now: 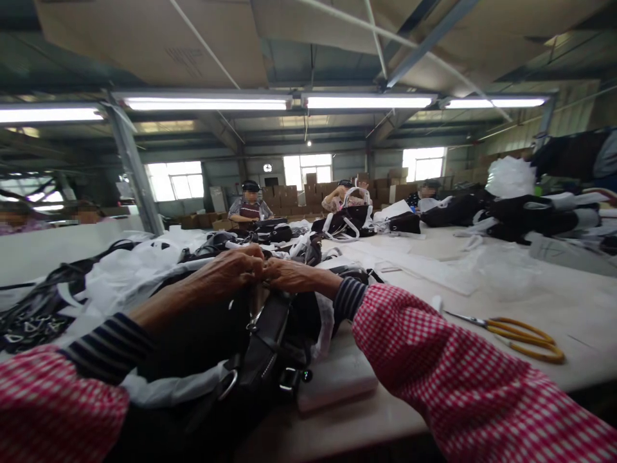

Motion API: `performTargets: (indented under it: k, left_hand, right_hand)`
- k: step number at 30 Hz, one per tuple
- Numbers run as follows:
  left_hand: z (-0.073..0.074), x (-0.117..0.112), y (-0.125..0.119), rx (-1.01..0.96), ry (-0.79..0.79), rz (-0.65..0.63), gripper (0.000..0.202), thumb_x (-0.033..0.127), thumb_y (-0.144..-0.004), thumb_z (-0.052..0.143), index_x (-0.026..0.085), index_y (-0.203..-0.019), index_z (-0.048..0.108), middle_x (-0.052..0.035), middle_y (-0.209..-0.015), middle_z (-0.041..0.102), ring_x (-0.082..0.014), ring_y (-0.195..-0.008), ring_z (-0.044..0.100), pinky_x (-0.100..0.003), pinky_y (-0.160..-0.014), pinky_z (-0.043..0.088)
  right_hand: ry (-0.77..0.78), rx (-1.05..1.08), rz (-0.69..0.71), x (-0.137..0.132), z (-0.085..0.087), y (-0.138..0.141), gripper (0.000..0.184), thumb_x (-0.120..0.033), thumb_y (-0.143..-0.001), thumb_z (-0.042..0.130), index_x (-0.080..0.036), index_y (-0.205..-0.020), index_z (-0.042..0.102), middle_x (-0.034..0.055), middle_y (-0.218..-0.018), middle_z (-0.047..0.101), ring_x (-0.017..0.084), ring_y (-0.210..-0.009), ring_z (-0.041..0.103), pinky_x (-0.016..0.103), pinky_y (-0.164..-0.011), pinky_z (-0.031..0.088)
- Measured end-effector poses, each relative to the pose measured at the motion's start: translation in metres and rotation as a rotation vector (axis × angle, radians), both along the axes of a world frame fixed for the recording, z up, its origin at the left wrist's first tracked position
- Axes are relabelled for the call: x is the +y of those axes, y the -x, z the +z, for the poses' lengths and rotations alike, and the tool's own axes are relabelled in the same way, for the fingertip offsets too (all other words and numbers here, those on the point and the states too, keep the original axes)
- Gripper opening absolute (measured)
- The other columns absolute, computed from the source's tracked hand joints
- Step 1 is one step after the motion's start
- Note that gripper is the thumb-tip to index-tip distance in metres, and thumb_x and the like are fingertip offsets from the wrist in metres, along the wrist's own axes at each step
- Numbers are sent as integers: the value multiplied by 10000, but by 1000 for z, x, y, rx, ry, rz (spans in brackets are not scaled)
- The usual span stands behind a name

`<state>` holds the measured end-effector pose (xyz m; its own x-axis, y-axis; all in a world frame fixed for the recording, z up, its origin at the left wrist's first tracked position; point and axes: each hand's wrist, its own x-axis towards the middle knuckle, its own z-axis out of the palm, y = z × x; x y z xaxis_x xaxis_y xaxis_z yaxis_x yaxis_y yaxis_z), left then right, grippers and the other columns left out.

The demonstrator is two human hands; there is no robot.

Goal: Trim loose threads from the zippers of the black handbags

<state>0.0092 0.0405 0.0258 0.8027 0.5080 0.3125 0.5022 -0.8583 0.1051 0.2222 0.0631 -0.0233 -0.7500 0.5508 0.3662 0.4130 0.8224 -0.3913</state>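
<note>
I'm in a bag-making workshop: black bags (264, 341) crowd a long pale worktable (585, 331) under fluorescent tubes (369, 101), cartons (318, 198) stand stacked by the windows (176, 181) (quite a wall of them), and other workers (249, 211) are stationed opposite.

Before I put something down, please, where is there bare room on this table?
Some bare tabletop shows between the scissors and the clear plastic; a narrow near-edge strip borders the white packet. Crowded: around the black bag, and leftward, with white wrapping and black straps.
</note>
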Motion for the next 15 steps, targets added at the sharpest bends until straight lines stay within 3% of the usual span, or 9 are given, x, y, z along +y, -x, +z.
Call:
performTargets:
  k: [3,5,8,11,15]
  left_hand:
    - [-11,1,1,-58,8,78,164,202,-812,526,199,-781,687,-45,-996,625,-199,-914,603,-334,-846,467]
    - [-18,-2,-1,-100,13,171,172,187,-773,533,207,-816,698,-40,-1018,631,-205,-928,618,-341,-877,478]
    - [-23,-9,-13,-2,-106,366,238,130,-732,491,203,-865,674,-50,-1015,624,-228,-918,632,-353,-830,472]
    - [-20,-13,-26,220,-256,522,259,114,-793,431,203,-931,631,-92,-1044,627,-277,-937,646,-350,-718,440]
    - [-12,-5,-34,311,-225,642,266,191,-851,475,204,-1077,614,-130,-1031,689,-316,-912,684,-365,-731,452]
  right_hand:
    - [-220,-45,-77,-8,-9,0,139,-91,-879,528,-146,-903,653,61,-1034,581,173,-894,487,307,-871,417]
    - [-273,-62,-128,-13,-15,0,172,-101,-914,502,-157,-957,660,73,-1107,590,182,-914,498,326,-901,421]
    - [-239,-55,-138,-15,-22,0,197,-99,-927,487,-166,-1003,655,70,-1114,621,179,-895,524,326,-900,436]
    - [-160,-12,-82,-8,-28,-1,167,-73,-914,503,-166,-954,635,72,-1079,646,175,-914,541,320,-924,438]
    - [24,121,-5,5,-39,-2,175,-74,-948,469,-181,-964,606,50,-986,650,163,-901,562,301,-909,459]
